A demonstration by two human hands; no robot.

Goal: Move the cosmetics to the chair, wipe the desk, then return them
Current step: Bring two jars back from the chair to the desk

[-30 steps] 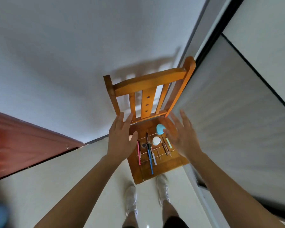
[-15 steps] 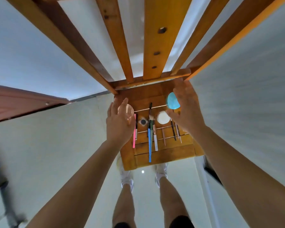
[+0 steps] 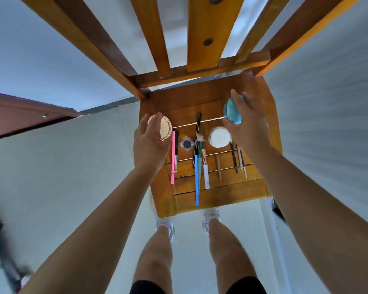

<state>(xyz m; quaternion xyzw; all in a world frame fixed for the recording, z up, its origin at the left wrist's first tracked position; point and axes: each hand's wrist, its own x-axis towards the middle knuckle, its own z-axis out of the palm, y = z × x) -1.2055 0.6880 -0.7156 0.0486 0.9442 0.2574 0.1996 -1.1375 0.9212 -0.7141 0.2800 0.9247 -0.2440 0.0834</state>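
From my remote seat, the wooden chair [image 3: 221,198] fills the middle of the view. Its slatted back leans up towards the camera and its seat sits below, with pale floor [image 3: 72,177] around it. The person's two bare legs and white shoes [image 3: 165,227] stand right at the front edge of the seat.

Both arms reach down over the seat. The left hand [image 3: 149,143] is curled round a round compact [image 3: 165,129] with a rosy metal rim, thumb on one side and fingers on the other, at the seat's left edge. The right hand [image 3: 250,130] grips a blue sponge [image 3: 232,112] between thumb and fingers, over the back right part of the seat. I can't quite tell from this angle whether either item is lifted clear of the wood or touching it.

The rest of the cosmetics lie on the seat between the hands. A white round pad [image 3: 219,137] sits just beside the right hand. A long blue brush [image 3: 197,179] lies front to back in the middle, its end nearly at the front edge, with a white-handled brush [image 3: 206,177] alongside. A pink pencil [image 3: 173,158] lies just right of the left hand, and a small black pot [image 3: 186,143] sits between it and the brushes. A brown pencil [image 3: 218,168] and a black pencil [image 3: 234,158] lie near the right wrist.
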